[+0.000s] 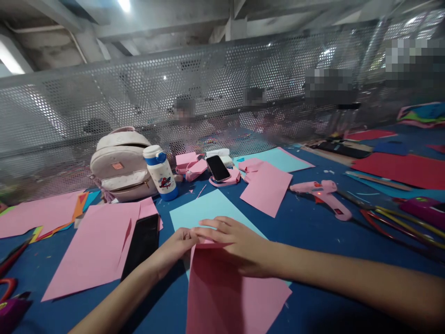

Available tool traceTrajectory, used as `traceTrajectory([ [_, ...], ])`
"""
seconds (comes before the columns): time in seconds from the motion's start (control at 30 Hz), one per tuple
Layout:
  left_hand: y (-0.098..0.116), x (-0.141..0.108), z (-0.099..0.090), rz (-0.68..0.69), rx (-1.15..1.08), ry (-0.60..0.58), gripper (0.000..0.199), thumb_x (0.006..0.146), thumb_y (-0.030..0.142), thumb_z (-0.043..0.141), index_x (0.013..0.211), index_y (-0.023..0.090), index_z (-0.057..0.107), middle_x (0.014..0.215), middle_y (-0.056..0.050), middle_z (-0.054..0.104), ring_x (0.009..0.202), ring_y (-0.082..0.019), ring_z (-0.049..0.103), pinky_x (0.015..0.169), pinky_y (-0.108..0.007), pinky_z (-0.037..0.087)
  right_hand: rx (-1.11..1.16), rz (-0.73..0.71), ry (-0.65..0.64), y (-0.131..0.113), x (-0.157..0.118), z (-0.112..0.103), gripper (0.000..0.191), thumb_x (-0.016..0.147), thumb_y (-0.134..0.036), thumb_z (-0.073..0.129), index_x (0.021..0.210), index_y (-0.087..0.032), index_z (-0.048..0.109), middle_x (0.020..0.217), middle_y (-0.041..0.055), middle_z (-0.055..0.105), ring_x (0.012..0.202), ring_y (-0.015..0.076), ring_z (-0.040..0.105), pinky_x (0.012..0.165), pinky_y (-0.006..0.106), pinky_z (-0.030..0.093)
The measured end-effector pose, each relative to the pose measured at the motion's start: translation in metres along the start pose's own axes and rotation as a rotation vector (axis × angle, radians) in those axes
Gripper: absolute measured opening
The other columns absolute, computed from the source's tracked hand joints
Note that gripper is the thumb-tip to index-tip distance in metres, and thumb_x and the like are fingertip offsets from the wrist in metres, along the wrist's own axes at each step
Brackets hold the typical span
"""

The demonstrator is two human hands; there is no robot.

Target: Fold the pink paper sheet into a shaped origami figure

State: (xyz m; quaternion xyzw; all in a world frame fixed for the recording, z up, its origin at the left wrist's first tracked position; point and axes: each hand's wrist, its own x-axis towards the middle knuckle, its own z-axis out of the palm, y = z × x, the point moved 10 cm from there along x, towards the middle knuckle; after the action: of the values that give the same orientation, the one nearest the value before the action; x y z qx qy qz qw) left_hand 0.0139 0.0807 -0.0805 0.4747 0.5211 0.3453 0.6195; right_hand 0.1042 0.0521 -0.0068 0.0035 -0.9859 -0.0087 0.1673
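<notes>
A large pink sheet [222, 297] lies over a light blue sheet [215, 206] on the blue table, its far edge bent up and folded over. My left hand [179, 246] pinches the left end of that folded edge. From the right, my right hand [232, 241] lies over the same edge, its fingers bent and pressed on the fold close to my left fingertips. Shadow covers part of the pink sheet below the fold. A black phone [142, 243] lies left of my left hand, partly on other pink sheets [92, 246].
Behind stand a white backpack [120, 162] and a bottle [162, 174] before a perforated metal screen [208, 79]. To the right are a pink glue gun [325, 195], scissors [399, 227] and red paper [399, 169]. More scissors [12, 262] lie at far left.
</notes>
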Motion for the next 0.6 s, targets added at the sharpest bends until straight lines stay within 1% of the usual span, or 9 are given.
traceTrajectory([
  [0.13, 0.004, -0.001, 0.003, 0.023, -0.036, -0.017, 0.057, 0.062, 0.057, 0.081, 0.051, 0.017, 0.042, 0.049, 0.007, 0.036, 0.047, -0.005, 0.026, 0.048, -0.022, 0.019, -0.039, -0.020, 0.026, 0.002, -0.002, -0.002, 0.029, 0.090, -0.020, 0.051, 0.115, -0.015, 0.064, 0.146, 0.0108, 0.047, 0.134, 0.0287, 0.040, 0.102, 0.045, 0.041],
  [0.2, 0.004, -0.001, 0.003, 0.033, -0.038, -0.025, 0.057, 0.063, 0.059, 0.080, 0.052, 0.016, 0.043, 0.048, 0.007, 0.036, 0.047, -0.005, 0.024, 0.047, -0.022, 0.018, -0.050, -0.041, 0.052, 0.002, -0.003, -0.003, 0.026, 0.091, -0.019, 0.049, 0.111, -0.015, 0.066, 0.144, 0.0104, 0.050, 0.132, 0.0266, 0.041, 0.100, 0.043, 0.043],
  [0.33, 0.002, 0.000, 0.004, 0.019, -0.031, -0.051, 0.051, 0.066, 0.060, 0.077, 0.059, 0.015, 0.053, 0.052, 0.005, 0.044, 0.047, -0.006, 0.029, 0.048, -0.022, 0.020, -0.051, -0.075, 0.098, 0.001, -0.005, -0.005, 0.023, 0.093, -0.018, 0.050, 0.110, -0.017, 0.066, 0.139, 0.0103, 0.055, 0.129, 0.0231, 0.043, 0.096, 0.040, 0.044],
  [0.43, 0.000, 0.002, 0.004, 0.008, -0.011, -0.051, 0.050, 0.066, 0.058, 0.077, 0.059, 0.014, 0.054, 0.052, 0.004, 0.045, 0.047, -0.007, 0.032, 0.049, -0.022, 0.022, -0.047, -0.085, 0.088, 0.002, -0.007, -0.003, 0.022, 0.091, -0.016, 0.052, 0.109, -0.017, 0.065, 0.137, 0.0093, 0.057, 0.128, 0.0223, 0.044, 0.095, 0.038, 0.044],
  [0.5, -0.002, 0.004, 0.002, 0.003, 0.009, -0.044, 0.050, 0.064, 0.058, 0.078, 0.058, 0.014, 0.054, 0.051, 0.004, 0.044, 0.047, -0.007, 0.030, 0.049, -0.022, 0.021, -0.016, -0.096, 0.059, 0.003, -0.009, 0.000, 0.024, 0.087, -0.018, 0.056, 0.109, -0.015, 0.065, 0.139, 0.0099, 0.055, 0.129, 0.0235, 0.043, 0.095, 0.038, 0.043],
  [0.6, -0.005, 0.008, 0.000, 0.001, 0.036, -0.031, 0.049, 0.064, 0.056, 0.079, 0.057, 0.014, 0.053, 0.050, 0.005, 0.042, 0.047, -0.007, 0.029, 0.048, -0.022, 0.020, 0.036, -0.087, 0.045, 0.006, -0.011, 0.001, 0.032, 0.084, -0.022, 0.058, 0.114, -0.013, 0.063, 0.139, 0.0117, 0.055, 0.130, 0.0244, 0.043, 0.094, 0.037, 0.043],
])
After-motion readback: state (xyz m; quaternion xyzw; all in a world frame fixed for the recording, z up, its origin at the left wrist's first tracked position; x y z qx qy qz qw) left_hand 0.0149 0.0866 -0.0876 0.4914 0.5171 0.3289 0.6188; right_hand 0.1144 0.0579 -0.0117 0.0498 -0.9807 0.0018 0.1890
